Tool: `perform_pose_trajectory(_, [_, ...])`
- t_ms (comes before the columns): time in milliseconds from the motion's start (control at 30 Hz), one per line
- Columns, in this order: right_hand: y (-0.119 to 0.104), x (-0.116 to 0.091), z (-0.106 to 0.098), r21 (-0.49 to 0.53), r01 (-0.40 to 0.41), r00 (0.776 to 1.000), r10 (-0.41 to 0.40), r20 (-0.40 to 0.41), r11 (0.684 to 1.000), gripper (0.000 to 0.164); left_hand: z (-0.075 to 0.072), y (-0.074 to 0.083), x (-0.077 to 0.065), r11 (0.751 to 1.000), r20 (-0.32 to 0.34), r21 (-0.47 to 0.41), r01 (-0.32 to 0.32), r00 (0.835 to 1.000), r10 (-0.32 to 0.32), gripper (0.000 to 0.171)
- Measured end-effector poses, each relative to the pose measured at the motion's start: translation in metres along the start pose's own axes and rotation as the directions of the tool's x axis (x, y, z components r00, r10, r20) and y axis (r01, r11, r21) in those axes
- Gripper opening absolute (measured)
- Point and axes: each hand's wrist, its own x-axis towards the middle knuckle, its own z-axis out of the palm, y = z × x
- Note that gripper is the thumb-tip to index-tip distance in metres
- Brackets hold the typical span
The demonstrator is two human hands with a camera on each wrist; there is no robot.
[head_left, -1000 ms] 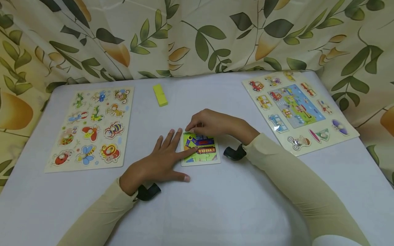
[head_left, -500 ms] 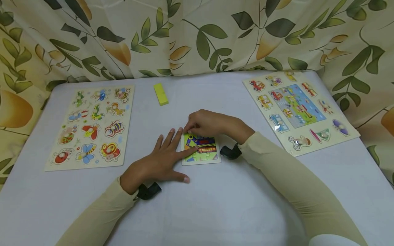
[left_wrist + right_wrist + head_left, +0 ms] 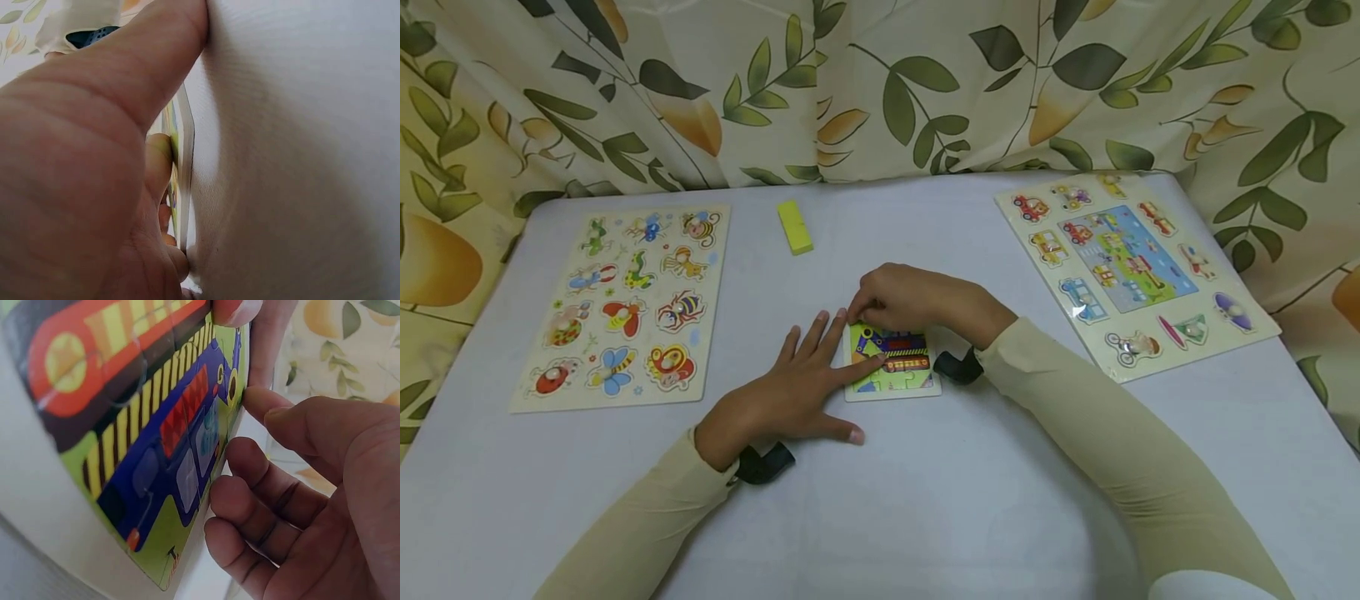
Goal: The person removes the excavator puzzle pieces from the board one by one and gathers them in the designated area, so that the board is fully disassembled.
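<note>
A small square jigsaw puzzle (image 3: 910,381) with a colourful digger picture and pale border lies on the white table. My left hand (image 3: 797,396) is spread flat beside it, index finger resting across the picture and thumb on the cloth. With fingers curled, my right hand (image 3: 913,296) pinches at the puzzle's far left corner, near the left middle fingertip. In the right wrist view, the thumb (image 3: 269,409) meets the puzzle edge; the index fingertip is hidden behind it. The left wrist view shows the puzzle's thin edge (image 3: 185,169) past the left thumb.
An insect peg puzzle board (image 3: 587,308) lies at the left. A vehicle puzzle board (image 3: 1150,333) sits at the right. A yellow block (image 3: 795,227) lies towards the back, before a leaf-patterned curtain (image 3: 917,108).
The right hand has shifted slightly left at the puzzle's far left corner, its fingers curled. The left hand keeps its place on the puzzle.
</note>
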Motion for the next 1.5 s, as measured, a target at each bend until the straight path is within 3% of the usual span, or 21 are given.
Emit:
perform_pose_trajectory(633, [0.003, 0.003, 0.006, -0.002, 0.003, 1.0, -0.003, -0.002, 1.0, 0.024, 0.001, -0.001, 0.001, 1.0, 0.0, 0.009, 0.01, 1.0, -0.01, 0.094])
perform_pose_trajectory(1167, [0.006, 0.0, 0.009, 0.018, 0.041, 0.998, -0.039, -0.055, 0.999, 0.012, -0.002, 0.0, 0.0, 1.0, 0.003, 0.002, 0.007, 1.0, -0.007, 0.093])
perform_pose_trajectory(1500, [0.002, -0.006, 0.011, 0.039, 0.022, 0.996, -0.018, -0.088, 0.999, 0.012, 0.0, 0.0, 0.001, 1.0, -0.003, -0.001, 0.008, 1.0, -0.008, 0.094])
